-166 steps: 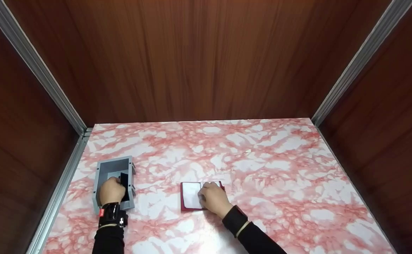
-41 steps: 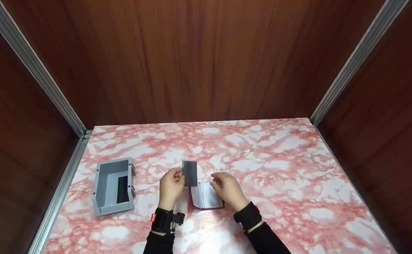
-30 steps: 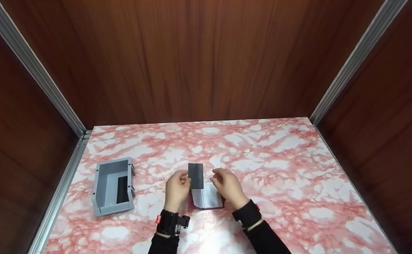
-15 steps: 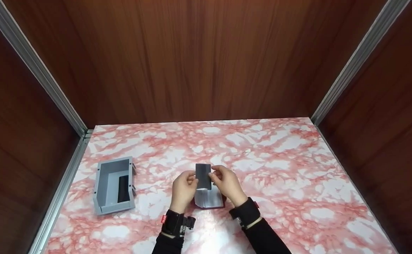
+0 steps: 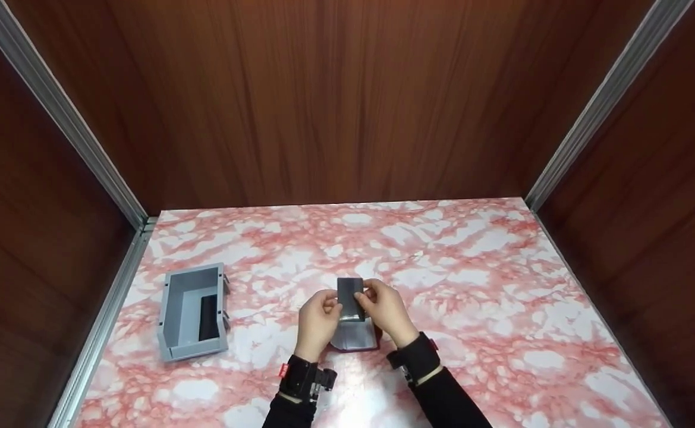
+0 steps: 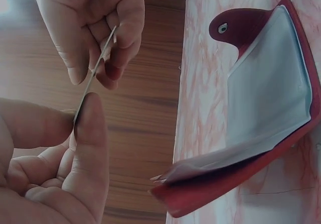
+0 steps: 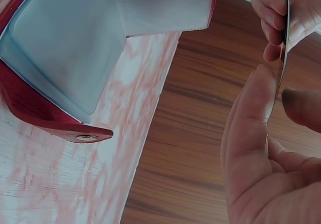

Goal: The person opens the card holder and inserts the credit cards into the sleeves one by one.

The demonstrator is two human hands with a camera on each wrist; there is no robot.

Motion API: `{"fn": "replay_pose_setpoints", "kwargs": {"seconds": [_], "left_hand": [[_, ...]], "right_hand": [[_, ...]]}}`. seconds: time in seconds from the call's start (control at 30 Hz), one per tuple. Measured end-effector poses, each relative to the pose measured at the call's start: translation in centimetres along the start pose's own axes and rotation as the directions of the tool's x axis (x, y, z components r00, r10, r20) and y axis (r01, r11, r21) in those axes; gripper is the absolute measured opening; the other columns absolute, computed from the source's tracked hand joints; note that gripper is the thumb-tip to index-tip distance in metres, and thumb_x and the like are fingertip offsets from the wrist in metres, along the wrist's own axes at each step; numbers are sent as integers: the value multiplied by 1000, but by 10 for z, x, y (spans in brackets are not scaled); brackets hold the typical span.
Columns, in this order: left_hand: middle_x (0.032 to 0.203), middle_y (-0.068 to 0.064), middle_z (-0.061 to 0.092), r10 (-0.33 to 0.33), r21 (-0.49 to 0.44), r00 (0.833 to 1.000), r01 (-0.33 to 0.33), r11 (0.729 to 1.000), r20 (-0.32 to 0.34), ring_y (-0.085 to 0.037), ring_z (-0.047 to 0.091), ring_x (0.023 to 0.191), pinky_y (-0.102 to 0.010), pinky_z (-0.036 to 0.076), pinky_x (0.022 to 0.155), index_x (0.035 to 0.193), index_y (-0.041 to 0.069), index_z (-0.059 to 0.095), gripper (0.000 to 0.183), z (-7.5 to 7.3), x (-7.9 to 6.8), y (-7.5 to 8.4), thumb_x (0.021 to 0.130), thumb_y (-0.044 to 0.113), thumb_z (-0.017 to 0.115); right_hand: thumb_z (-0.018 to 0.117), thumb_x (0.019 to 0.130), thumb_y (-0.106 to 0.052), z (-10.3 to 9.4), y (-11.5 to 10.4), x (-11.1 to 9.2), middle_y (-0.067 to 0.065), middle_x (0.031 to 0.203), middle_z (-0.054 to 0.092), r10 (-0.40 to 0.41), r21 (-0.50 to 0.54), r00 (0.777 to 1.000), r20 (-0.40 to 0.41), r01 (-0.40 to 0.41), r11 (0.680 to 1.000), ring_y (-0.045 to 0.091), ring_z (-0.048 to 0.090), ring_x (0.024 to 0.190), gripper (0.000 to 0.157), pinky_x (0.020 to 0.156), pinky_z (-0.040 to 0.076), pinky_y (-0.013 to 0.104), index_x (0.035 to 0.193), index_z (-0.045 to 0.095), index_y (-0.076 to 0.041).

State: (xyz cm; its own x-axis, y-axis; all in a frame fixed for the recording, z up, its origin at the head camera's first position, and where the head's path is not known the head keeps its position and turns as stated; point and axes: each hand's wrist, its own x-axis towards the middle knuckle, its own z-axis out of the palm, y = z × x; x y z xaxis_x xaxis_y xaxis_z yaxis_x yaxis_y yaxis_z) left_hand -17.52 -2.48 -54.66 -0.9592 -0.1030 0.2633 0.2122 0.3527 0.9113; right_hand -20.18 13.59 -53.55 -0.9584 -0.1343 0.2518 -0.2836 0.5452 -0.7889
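My left hand (image 5: 317, 321) pinches a dark card (image 5: 349, 295) by its left edge, between thumb and index finger. At the card's other edge is my right hand (image 5: 387, 308), its fingers behind the card and its thumb in front. The right wrist view shows that thumb very close to the card's face. Below both hands, a red card holder (image 6: 271, 88) with clear plastic sleeves lies open on the table. Its snap tab (image 7: 85, 136) sticks out at one side. From the head view, the hands and card hide part of the holder.
A grey bin (image 5: 170, 309) stands on the left of the table, with a dark flat item (image 5: 208, 317) inside it. The tabletop (image 5: 472, 285) is red-and-white marbled. Brown wood-grain panels (image 5: 347, 101) close in the back and sides.
Earlier my left hand was in the bin; it has since brought the card right, over the holder. My right hand has moved from the holder's pages to the card's right edge.
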Motion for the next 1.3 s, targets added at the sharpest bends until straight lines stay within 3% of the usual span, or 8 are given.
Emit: {"fn": "replay_pose_setpoints", "kwargs": {"seconds": [0.53, 0.73, 1.0, 1.17, 1.3], "left_hand": [[84, -7, 67, -1, 39, 1000, 2, 999, -2, -18, 66, 75, -29, 55, 69, 103, -4, 69, 21, -2, 1, 0, 83, -4, 70], [83, -6, 66, 12, 69, 998, -8, 998, -57, -17, 65, 72, -28, 54, 68, 103, -5, 69, 21, -6, 3, -3, 82, -4, 67], [81, -7, 62, 79, 198, 988, -52, 979, -130, -21, 64, 73, -35, 53, 72, 100, -6, 68, 22, -12, 5, -10, 78, -4, 72], [82, -12, 62, 80, 284, 991, -47, 958, -107, -25, 64, 74, -39, 53, 71, 99, -7, 67, 27, -13, 3, -15, 74, -1, 75], [78, -11, 62, 87, 329, 992, -53, 943, -89, -25, 61, 72, -41, 51, 69, 93, -5, 67, 22, -11, 2, -22, 75, 4, 76]], "right_hand": [[69, 90, -3, -4, -1, 1, 6, 77, 63, 38, 127, 999, 15, -39, 991, 13, 59, 63, 21, 52, 52, 27, 108, 63, 6], [70, 89, -3, -8, 5, 1, 5, 79, 62, 26, 80, 999, -43, -22, 997, 15, 58, 70, 20, 62, 50, 27, 106, 64, 5], [70, 88, -2, -14, 16, 3, 7, 81, 63, 53, 73, 996, -76, -48, 996, 18, 60, 73, 20, 63, 52, 28, 105, 64, 6], [70, 89, -2, -13, 22, 3, 6, 80, 60, 85, 84, 994, -75, -79, 993, 16, 59, 71, 21, 54, 52, 26, 106, 63, 7], [70, 89, -2, -12, 25, 2, 6, 79, 61, 91, 73, 993, -79, -85, 994, 16, 59, 71, 20, 57, 52, 27, 105, 63, 7]]}}
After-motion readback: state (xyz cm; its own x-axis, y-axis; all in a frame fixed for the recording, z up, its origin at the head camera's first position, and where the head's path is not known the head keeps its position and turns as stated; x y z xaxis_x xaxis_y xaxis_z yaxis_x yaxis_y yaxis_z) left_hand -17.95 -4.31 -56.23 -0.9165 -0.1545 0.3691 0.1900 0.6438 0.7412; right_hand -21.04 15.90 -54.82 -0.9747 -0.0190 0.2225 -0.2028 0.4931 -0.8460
